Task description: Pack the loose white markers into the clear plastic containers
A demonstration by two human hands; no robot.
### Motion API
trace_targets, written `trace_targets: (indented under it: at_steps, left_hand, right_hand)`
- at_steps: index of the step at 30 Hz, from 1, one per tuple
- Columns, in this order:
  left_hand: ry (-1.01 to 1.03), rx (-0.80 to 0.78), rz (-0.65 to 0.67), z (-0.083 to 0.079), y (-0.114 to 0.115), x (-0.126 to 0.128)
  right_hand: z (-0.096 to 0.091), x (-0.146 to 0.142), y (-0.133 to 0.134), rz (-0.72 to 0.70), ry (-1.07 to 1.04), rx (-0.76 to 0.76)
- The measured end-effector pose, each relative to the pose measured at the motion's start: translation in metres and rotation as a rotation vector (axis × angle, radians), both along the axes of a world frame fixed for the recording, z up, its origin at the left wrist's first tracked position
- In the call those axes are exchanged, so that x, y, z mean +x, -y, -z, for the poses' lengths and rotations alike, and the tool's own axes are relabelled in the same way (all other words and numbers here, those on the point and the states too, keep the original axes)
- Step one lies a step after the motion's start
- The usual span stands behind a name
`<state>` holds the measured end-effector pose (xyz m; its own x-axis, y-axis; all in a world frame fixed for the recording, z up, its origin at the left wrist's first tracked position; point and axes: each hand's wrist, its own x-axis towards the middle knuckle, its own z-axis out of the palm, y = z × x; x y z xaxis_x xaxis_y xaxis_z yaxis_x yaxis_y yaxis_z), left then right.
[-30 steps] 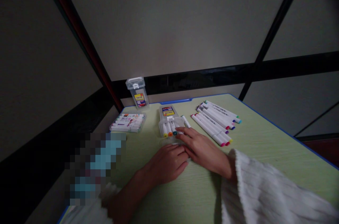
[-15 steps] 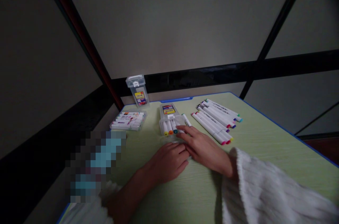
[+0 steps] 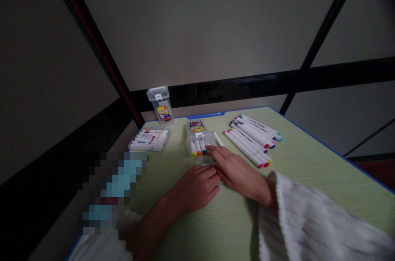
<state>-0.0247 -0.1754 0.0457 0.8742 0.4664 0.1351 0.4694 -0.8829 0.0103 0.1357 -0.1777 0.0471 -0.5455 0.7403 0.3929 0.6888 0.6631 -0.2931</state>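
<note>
A clear plastic marker box [image 3: 196,126] lies on the table with its end towards me. Several white markers [image 3: 198,147] are inside, showing yellow, orange and dark teal ends. My right hand [image 3: 239,172] lies palm down at the box's right front corner, fingers stretched over the marker ends. What is under its palm is hidden. My left hand [image 3: 197,187], fingers curled, rests just in front of the box on a see-through plastic part that looks like its lid [image 3: 197,162]. Its fingertips meet the right hand. One loose marker [image 3: 217,139] lies beside the box.
Several loose white markers [image 3: 249,146] spread over the right of the table [image 3: 311,187]. An upright clear box [image 3: 161,105] stands at the back left, with a flat marker pack [image 3: 150,140] in front of it. A blurred-out patch [image 3: 117,187] covers the left edge. Walls rise behind.
The fingers of my right hand have shifted slightly and lie closer together at the box's front. My left hand stays nearly in place, and the box has not visibly moved.
</note>
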Motion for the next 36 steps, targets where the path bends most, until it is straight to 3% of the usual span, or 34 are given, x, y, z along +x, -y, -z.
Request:
trace_targets:
  at_steps: [7, 36]
  left_hand:
    - [-0.025, 0.013, -0.010, -0.0012, 0.0005, 0.0000]
    - [-0.011, 0.035, -0.016, -0.0004, 0.0008, -0.0007]
  right_hand:
    - [0.0001, 0.0017, -0.0017, 0.010, -0.097, -0.028]
    - [0.0007, 0.0048, -0.0057, 0.070, -0.028, 0.109]
